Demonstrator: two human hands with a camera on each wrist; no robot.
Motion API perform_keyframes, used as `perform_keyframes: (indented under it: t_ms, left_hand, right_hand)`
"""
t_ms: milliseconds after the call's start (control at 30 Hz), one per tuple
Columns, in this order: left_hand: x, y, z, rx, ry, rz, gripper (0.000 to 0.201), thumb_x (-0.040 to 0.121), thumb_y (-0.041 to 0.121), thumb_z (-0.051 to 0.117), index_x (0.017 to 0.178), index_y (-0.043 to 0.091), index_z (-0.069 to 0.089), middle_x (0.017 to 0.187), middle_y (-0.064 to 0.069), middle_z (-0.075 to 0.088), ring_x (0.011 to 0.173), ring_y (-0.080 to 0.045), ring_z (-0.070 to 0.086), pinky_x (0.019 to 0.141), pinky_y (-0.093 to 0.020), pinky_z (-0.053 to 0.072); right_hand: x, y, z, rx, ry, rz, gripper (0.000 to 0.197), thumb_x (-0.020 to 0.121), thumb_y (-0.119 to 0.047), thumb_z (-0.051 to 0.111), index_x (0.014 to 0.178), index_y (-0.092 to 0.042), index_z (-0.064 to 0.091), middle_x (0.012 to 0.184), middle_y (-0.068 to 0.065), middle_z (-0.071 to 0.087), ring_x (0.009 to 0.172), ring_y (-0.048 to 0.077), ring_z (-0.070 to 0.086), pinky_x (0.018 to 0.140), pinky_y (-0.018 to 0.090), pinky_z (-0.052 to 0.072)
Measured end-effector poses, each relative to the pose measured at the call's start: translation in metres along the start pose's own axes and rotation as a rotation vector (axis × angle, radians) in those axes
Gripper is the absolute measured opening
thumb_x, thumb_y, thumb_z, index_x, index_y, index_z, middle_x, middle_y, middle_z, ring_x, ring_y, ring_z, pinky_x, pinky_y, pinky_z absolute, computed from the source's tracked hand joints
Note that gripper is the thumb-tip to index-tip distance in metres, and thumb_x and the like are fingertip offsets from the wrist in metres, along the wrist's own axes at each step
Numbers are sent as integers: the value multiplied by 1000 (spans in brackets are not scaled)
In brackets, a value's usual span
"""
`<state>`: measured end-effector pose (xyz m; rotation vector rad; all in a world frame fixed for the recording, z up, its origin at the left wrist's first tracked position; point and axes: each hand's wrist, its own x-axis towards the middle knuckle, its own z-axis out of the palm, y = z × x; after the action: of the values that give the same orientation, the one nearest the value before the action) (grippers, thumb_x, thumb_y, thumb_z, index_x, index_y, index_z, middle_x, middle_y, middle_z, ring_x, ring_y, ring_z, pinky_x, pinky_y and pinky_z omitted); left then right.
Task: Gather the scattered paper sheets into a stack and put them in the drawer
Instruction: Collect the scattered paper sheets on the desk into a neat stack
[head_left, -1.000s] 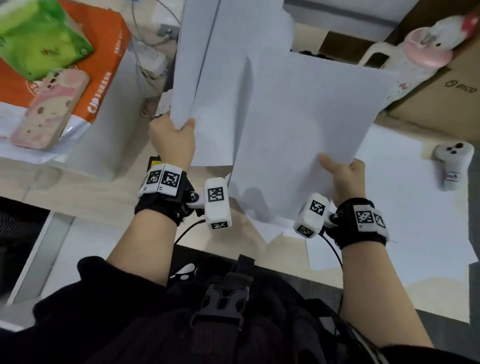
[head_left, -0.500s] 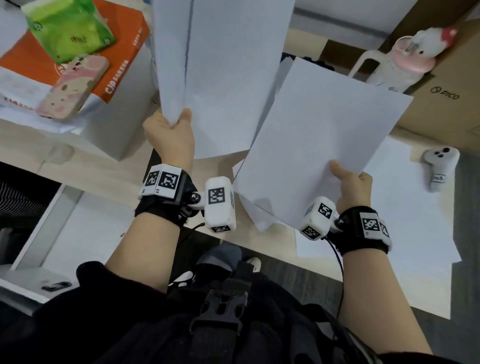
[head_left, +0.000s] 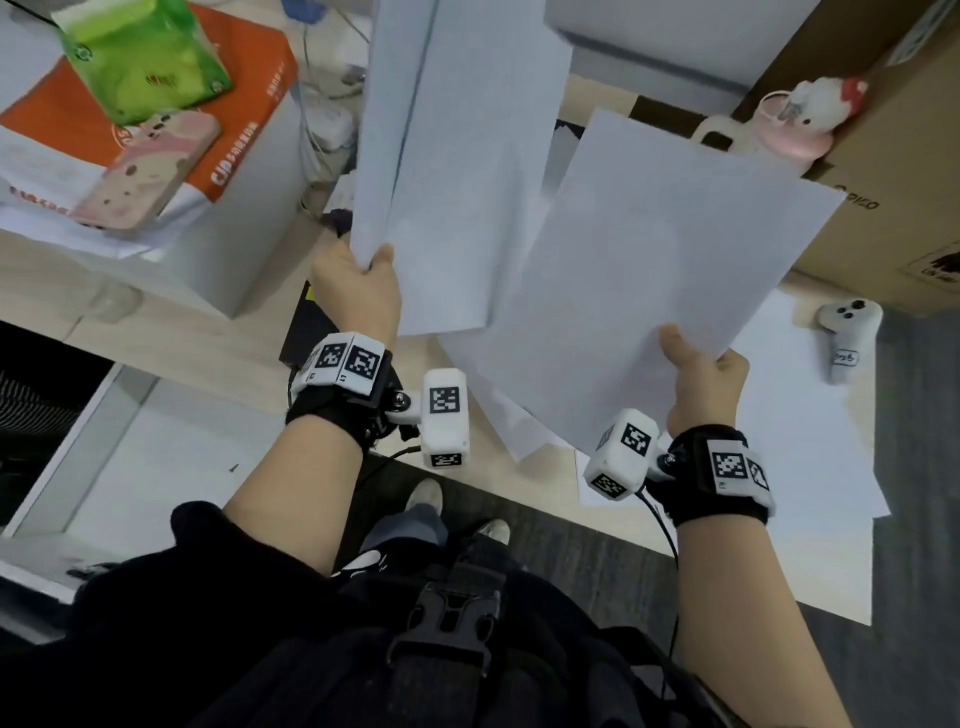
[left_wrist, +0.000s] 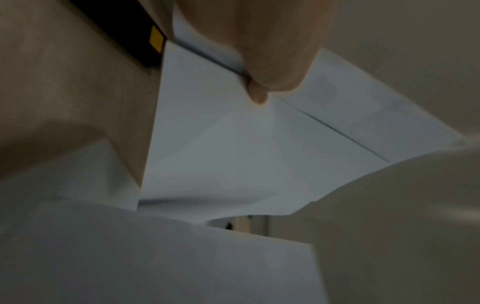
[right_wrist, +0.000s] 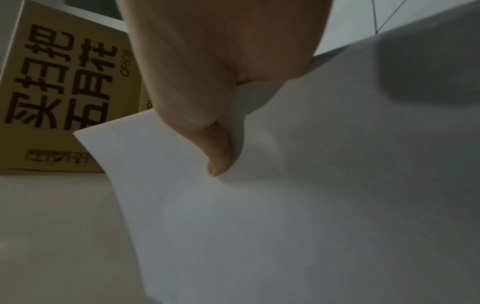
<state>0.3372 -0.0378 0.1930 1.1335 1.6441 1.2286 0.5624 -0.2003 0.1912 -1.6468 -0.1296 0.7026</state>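
Note:
My left hand (head_left: 358, 280) pinches the lower corner of a few white sheets (head_left: 457, 156) held upright above the desk; the left wrist view shows the thumb (left_wrist: 257, 94) pressed on those sheets (left_wrist: 221, 154). My right hand (head_left: 701, 374) pinches the near edge of another white sheet (head_left: 649, 270), tilted and raised to the right of the first. In the right wrist view the thumb (right_wrist: 218, 156) lies on that sheet (right_wrist: 285, 226). More white sheets (head_left: 810, 415) lie flat on the wooden desk (head_left: 156, 322) under and right of my hands. No drawer handle is plainly visible.
A white box (head_left: 249, 208) at the left carries an orange paper ream (head_left: 223, 119), a green tissue pack (head_left: 140, 57) and a pink phone (head_left: 150, 166). A cardboard box (head_left: 893, 208), a pink cup (head_left: 800, 119) and a white controller (head_left: 847, 338) stand at the right. My shoes (head_left: 426, 499) show below the desk's edge.
Both hands have lifted their sheets higher and slightly apart. The view has shifted, so the desk's edge and the floor show more.

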Motion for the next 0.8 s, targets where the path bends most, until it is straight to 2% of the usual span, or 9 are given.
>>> perform_keyframes:
  t_ms: [100, 167, 233, 300, 367, 500, 600, 700, 800]
  left_hand:
    - [6, -16, -2, 28, -120, -141, 20, 77, 2, 69, 97, 1, 68, 96, -10, 70, 91, -26, 68, 86, -44, 56]
    - [4, -21, -4, 5, -232, -238, 22, 78, 1, 69, 100, 1, 66, 97, -12, 69, 91, -27, 68, 83, -38, 56]
    - [-1, -25, -6, 25, -357, -295, 28, 80, 0, 68, 107, -1, 63, 101, -12, 66, 91, -25, 65, 79, -30, 52]
    - [-4, -29, -6, 49, -472, -358, 33, 82, 1, 67, 114, -2, 60, 104, -8, 63, 95, -22, 61, 82, -28, 47]
    - [-6, -37, -4, 103, -557, -430, 37, 83, 2, 66, 118, -3, 56, 107, -7, 61, 97, -18, 57, 84, -26, 44]
    - [-4, -70, 1, 206, -644, -564, 39, 81, 0, 68, 117, -6, 56, 120, -17, 62, 96, -19, 56, 84, -30, 45]
    - [-4, -93, 1, 296, -689, -631, 40, 80, -1, 70, 118, -5, 57, 120, -16, 63, 99, -23, 59, 91, -35, 48]
    - [-3, -113, 1, 399, -737, -666, 43, 76, 1, 74, 115, -4, 59, 118, -17, 64, 105, -28, 62, 98, -44, 48]
    - [-1, -121, -1, 482, -768, -640, 40, 75, 2, 75, 111, -5, 61, 114, -16, 65, 105, -30, 62, 97, -41, 48]
  right_hand:
    - [-8, -9, 3, 15, -45, -21, 17, 83, -2, 66, 73, -15, 63, 75, -4, 65, 65, 7, 63, 64, 20, 52]
    - [-12, -12, 7, 15, -74, -16, 17, 83, -1, 66, 73, -14, 63, 76, -3, 65, 70, 11, 61, 68, 22, 51]
    - [-13, -10, 10, -1, -71, 21, 16, 83, -1, 67, 75, -14, 62, 78, -3, 65, 69, 10, 62, 67, 21, 51]
    - [-9, -3, 12, -16, -68, 81, 8, 82, -2, 68, 84, -9, 65, 80, -2, 67, 67, 10, 64, 63, 22, 51]
    - [-6, 11, 12, -47, -43, 147, 13, 80, -3, 70, 92, -6, 66, 82, 1, 67, 70, 16, 64, 65, 26, 51]
    - [-2, 47, 9, -126, 16, 256, 9, 80, -2, 70, 76, -7, 63, 77, 6, 63, 74, 23, 59, 71, 34, 48]
    - [-1, 72, 10, -222, 50, 327, 13, 78, -2, 69, 70, -6, 60, 72, 9, 59, 72, 23, 56, 68, 36, 47]
    - [3, 98, 14, -286, 88, 387, 16, 76, 2, 67, 67, -8, 59, 81, 14, 61, 80, 25, 57, 74, 43, 50]
    - [4, 112, 18, -344, 122, 406, 19, 77, 1, 67, 65, -12, 59, 86, 17, 63, 82, 27, 60, 82, 46, 53]
